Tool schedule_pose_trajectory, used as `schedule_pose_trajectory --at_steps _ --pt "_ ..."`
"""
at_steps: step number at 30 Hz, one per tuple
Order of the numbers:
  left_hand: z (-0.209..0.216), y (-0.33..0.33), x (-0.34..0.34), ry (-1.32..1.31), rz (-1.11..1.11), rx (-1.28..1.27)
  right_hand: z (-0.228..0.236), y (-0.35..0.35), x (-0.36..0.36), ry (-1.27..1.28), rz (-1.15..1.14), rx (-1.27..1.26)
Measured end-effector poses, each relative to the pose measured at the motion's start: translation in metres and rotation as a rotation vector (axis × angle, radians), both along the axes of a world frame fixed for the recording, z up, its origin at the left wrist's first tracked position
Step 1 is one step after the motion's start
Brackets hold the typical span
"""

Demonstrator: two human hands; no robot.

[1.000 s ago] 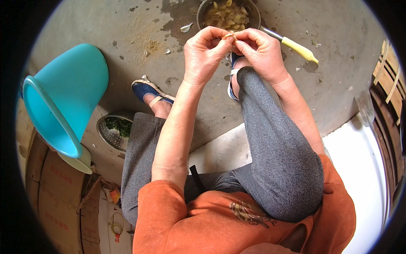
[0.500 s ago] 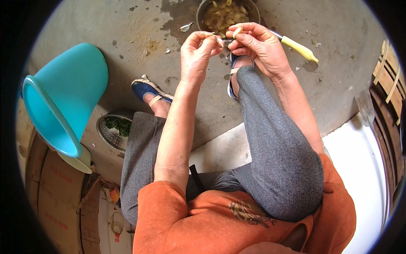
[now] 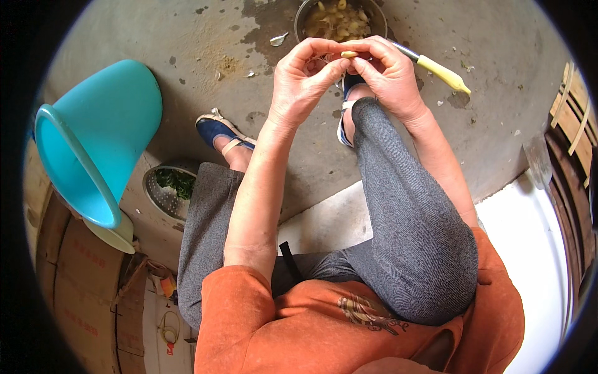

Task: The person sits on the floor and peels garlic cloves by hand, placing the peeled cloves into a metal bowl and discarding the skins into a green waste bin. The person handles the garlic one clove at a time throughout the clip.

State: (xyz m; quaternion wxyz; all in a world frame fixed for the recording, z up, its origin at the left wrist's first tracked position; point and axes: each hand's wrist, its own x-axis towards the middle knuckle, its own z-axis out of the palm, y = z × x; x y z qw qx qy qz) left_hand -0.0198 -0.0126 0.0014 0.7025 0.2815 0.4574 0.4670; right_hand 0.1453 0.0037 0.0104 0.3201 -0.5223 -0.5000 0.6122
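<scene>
Both my hands meet in front of me, just on the near side of a metal bowl [image 3: 297,25]. Between their fingertips is a small pale garlic clove [image 3: 349,55]. My left hand [image 3: 296,87] pinches it with thumb and bent fingers, and my right hand [image 3: 395,81] grips it from the other side. Pale peeled cloves [image 3: 339,23] lie in brownish water inside the bowl. A tool with a yellow handle [image 3: 443,73] and a metal shaft rests right of the bowl; my right hand hides its far end.
A turquoise bucket [image 3: 118,118] lies tipped over at the left. Beside my left leg sits a metal colander [image 3: 154,198] with green leaves [image 3: 176,182]. Garlic skin [image 3: 278,40] and wet patches dot the concrete floor. Cardboard [image 3: 84,287] stands lower left, wooden slats [image 3: 576,118] at right.
My hands have come together; they were apart, with the clove in the right fingers and something thin and pale in the left. Now both sets of fingertips are on the clove.
</scene>
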Motion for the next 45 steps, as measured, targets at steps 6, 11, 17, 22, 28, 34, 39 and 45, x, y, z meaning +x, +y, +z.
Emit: schedule_pose_trajectory --at_steps 6,11,17,22,28,34,39,45 --pt "-0.002 -0.004 0.004 0.475 0.107 0.231 0.007 0.003 0.0 0.458 -0.22 -0.446" --pt "-0.001 -0.001 0.011 0.709 0.149 0.548 0.007 0.002 0.004 0.574 -0.205 -0.621" --pt "0.0 -0.004 0.01 0.07 0.127 0.048 -0.002 -0.005 0.006 0.498 -0.194 -0.574" --pt "-0.011 -0.002 0.0 0.134 -0.121 0.003 0.0 -0.003 0.009 0.422 -0.122 -0.611" --pt "-0.009 -0.005 0.01 0.28 0.079 -0.006 0.014 -0.004 -0.002 0.326 -0.086 -0.639" --pt "-0.004 -0.003 0.022 0.083 0.169 -0.158 0.01 -0.006 -0.002 0.28 -0.086 -0.563" --pt "-0.01 -0.003 0.009 -0.251 0.089 -0.426 0.012 -0.005 0.0 0.368 -0.068 -0.674" --pt "-0.018 -0.002 -0.001 -0.602 0.012 -0.724 0.005 -0.006 0.006 0.522 -0.016 -0.721"
